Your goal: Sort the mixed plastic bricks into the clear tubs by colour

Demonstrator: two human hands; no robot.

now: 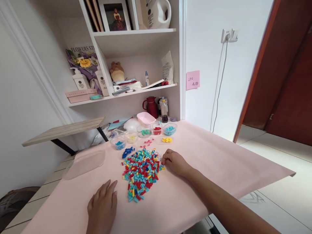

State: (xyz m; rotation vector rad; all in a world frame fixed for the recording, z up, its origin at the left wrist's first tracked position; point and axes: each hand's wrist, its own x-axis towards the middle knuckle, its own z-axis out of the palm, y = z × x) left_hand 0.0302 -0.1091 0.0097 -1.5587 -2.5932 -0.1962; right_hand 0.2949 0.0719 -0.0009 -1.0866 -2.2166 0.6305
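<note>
A heap of small toy building bricks (141,172) in red, light blue, yellow and other colours lies on the pink tablecloth (219,156). My left hand (102,204) rests flat on the cloth to the left of the heap, fingers stretched out and holding nothing. At the heap's right edge, my right hand (176,162) has its fingertips pinched together, and what they hold, if anything, is hidden. Just behind the heap, dark blue bricks (128,152) are gathered in a shallow clear tray. Yellow bricks (167,140) and pink bricks (147,142) form small groups farther back.
Clear tubs of sorted bricks stand behind, including a green-filled tub (144,131), a red-filled tub (157,129) and a light-blue-filled tub (170,129). A pink basin (146,119), red jug (151,107) and bottle (164,111) are farther back. A clear lid (86,164) lies left.
</note>
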